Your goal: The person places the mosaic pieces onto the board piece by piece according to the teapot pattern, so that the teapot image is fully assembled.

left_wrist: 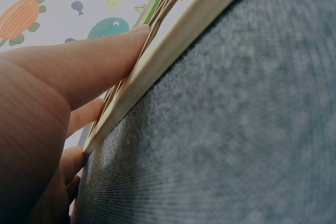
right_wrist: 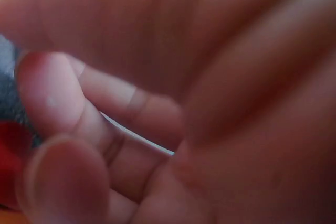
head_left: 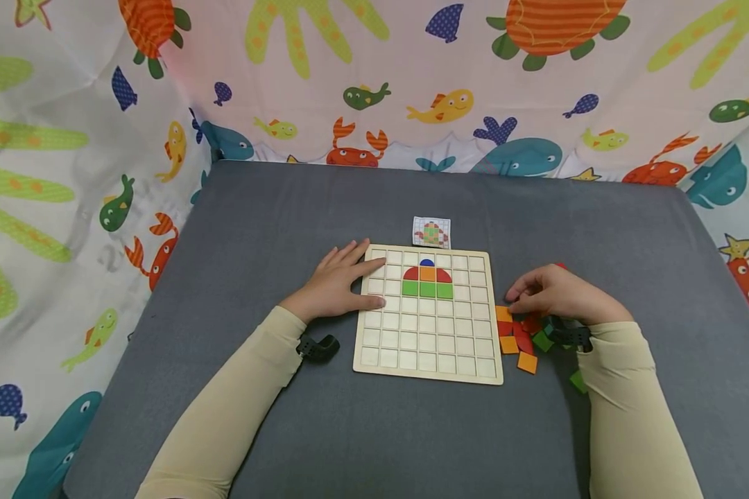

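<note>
A pale wooden grid board (head_left: 390, 339) lies flat on the grey table. On its upper middle squares sits a pattern: a blue half-round piece (head_left: 427, 263), an orange square (head_left: 427, 274) between two red curved pieces, and a row of green squares (head_left: 427, 290) beneath. My left hand (head_left: 336, 283) rests on the board's left edge, fingers spread and thumb on the rim; the left wrist view shows the thumb (left_wrist: 100, 61) pressing there. Beside the board's right edge my right hand (head_left: 562, 296) hovers over loose pieces, fingers curled; I cannot tell whether its fingertips pinch one.
Loose orange tiles (head_left: 527, 362), red tiles (head_left: 522, 338) and green tiles (head_left: 542, 340) lie right of the board, partly under the right hand. A small picture card (head_left: 431, 233) with a coloured pattern lies just beyond the board. A sea-animal curtain (head_left: 399, 76) surrounds the table.
</note>
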A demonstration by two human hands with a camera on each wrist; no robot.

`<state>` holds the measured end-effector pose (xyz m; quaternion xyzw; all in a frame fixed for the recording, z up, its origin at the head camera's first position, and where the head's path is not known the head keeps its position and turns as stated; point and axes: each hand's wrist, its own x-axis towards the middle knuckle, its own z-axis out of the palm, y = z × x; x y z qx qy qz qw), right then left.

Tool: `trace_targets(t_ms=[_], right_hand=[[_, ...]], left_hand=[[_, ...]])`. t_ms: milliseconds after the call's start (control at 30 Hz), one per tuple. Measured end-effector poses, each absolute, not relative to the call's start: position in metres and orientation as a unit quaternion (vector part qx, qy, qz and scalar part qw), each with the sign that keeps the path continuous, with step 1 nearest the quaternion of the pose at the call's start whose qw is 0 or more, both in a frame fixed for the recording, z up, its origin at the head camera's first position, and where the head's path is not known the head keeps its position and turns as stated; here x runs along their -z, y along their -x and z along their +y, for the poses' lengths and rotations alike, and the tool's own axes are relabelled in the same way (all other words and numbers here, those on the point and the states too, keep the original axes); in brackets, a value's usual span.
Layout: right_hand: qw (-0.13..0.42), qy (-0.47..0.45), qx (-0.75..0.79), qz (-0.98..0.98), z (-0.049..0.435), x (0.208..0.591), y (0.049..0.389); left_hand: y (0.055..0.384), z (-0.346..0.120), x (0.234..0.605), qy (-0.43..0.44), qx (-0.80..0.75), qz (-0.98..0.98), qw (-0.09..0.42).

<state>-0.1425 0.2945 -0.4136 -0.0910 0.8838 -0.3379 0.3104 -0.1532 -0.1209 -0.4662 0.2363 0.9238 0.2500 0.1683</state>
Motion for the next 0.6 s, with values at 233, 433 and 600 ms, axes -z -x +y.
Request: trace_targets(t_ms=[233,433,600], right_hand=[[0.300,0.101,0.307,0.898,0.2918,0.4175,0.1434],[0.303,0.104,0.303,0.897,0.2894,0.4175,0.1425],[0.304,0.118,0.297,0.897,0.2885,0.4159,0.1425]], left_hand=[[0.1539,-0.1207,0.4677,-0.236,-0.250,0.925,0.164],[0.1535,-0.1205,0.4671,-0.235,-0.250,0.925,0.164],[0.1534,-0.1205,0.4657,-0.234,-0.253,0.924,0.166]])
